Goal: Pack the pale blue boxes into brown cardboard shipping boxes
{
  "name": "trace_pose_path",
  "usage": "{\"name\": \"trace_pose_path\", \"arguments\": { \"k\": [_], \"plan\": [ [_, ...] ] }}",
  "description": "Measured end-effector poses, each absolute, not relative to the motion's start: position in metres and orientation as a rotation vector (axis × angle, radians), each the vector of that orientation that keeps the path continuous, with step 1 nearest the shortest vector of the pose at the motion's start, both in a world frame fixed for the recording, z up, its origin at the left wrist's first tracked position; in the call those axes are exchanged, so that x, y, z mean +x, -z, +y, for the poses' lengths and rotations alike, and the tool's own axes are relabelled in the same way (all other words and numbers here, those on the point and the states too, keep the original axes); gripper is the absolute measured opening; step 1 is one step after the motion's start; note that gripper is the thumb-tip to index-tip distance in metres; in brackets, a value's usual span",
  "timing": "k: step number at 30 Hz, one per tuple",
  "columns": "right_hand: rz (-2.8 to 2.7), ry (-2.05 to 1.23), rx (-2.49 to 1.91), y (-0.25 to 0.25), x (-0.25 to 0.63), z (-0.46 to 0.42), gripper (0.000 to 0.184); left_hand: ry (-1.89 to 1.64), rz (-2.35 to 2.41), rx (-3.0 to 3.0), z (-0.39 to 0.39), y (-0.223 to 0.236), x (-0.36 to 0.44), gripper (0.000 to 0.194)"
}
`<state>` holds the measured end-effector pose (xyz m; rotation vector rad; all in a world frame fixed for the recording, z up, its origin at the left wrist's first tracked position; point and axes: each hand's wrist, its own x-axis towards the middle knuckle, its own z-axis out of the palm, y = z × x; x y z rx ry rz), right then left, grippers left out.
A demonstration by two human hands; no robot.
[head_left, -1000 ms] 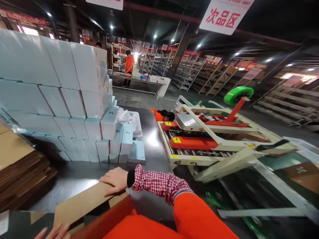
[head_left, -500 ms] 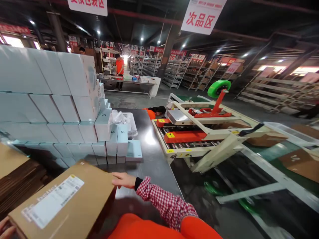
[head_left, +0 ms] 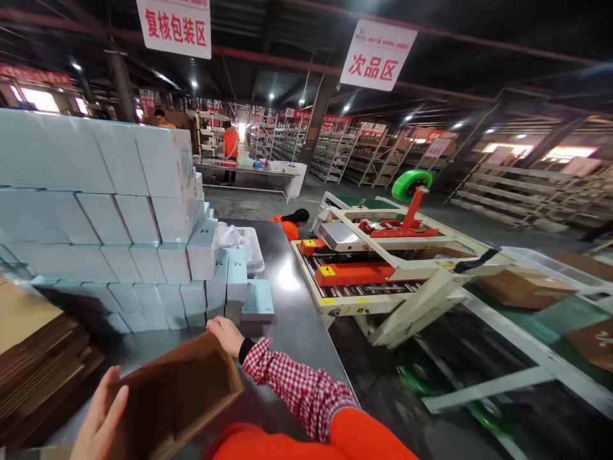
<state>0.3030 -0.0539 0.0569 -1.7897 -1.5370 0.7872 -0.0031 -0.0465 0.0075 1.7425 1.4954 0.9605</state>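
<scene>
An open brown cardboard box (head_left: 177, 396) stands on the steel table (head_left: 292, 319) right in front of me, its hollow inside facing up. My left hand (head_left: 98, 418) lies flat against the box's left wall with fingers stretched out. My right hand (head_left: 225, 335) rests on the box's far right corner, fingers curled over the edge; its sleeve is red-and-white checked. Just beyond the box is a tall stack of pale blue boxes (head_left: 119, 211).
Flattened brown cartons (head_left: 38, 358) are piled at the left. A box-sealing machine (head_left: 378, 268) with a green tape roll (head_left: 412, 185) stands right of the table. A person in orange (head_left: 290, 223) crouches behind it; others work at a far table (head_left: 249, 169).
The carton has been turned over: half a second ago its labelled side faced up, now its open inside shows. My left hand moved up onto its left wall; my right stayed at the corner.
</scene>
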Motion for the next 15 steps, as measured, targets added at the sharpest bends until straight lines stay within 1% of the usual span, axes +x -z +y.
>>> {"name": "trace_pose_path", "arguments": {
  "k": [2,3,4,6,7,8,9,10,11,14,15],
  "plan": [
    [-1.623,-0.701,-1.788,-0.078,0.303,-0.050,0.026,-0.960,1.514,1.544,-0.048,-0.007,0.003,0.071],
    [-1.665,-0.609,-1.771,-0.095,0.307,-0.045,0.025,-0.974,1.515,1.502,-0.048,-0.007,0.005,0.070],
    [-1.698,-0.482,-1.747,-0.116,0.313,-0.038,0.031,-0.998,1.516,1.494,-0.046,-0.007,0.006,0.066],
    [-1.733,-0.196,-1.688,-0.160,0.325,-0.015,0.060,-1.037,1.513,1.515,-0.042,-0.005,0.006,0.057],
    [-1.738,-0.108,-1.674,-0.181,0.330,0.001,0.075,-1.059,1.517,1.524,-0.040,-0.005,0.007,0.055],
    [-1.762,-0.073,-1.689,-0.199,0.334,0.018,0.088,-1.070,1.521,1.534,-0.037,-0.005,0.007,0.052],
    [-1.802,-0.069,-1.729,-0.213,0.336,0.035,0.096,-1.078,1.531,1.539,-0.035,-0.005,0.007,0.051],
    [-1.848,-0.100,-1.779,-0.222,0.336,0.050,0.097,-1.061,1.541,1.545,-0.034,-0.006,0.007,0.051],
    [-1.897,-0.119,-1.824,-0.228,0.336,0.062,0.091,-1.036,1.551,1.550,-0.032,-0.008,0.007,0.052],
    [-1.966,-0.105,-1.863,-0.228,0.345,0.072,0.059,-0.975,1.579,1.542,-0.031,-0.014,0.005,0.056],
    [-1.944,-0.071,-1.833,-0.224,0.356,0.066,0.053,-0.962,1.586,1.535,-0.032,-0.015,0.004,0.057]
  ]
}}
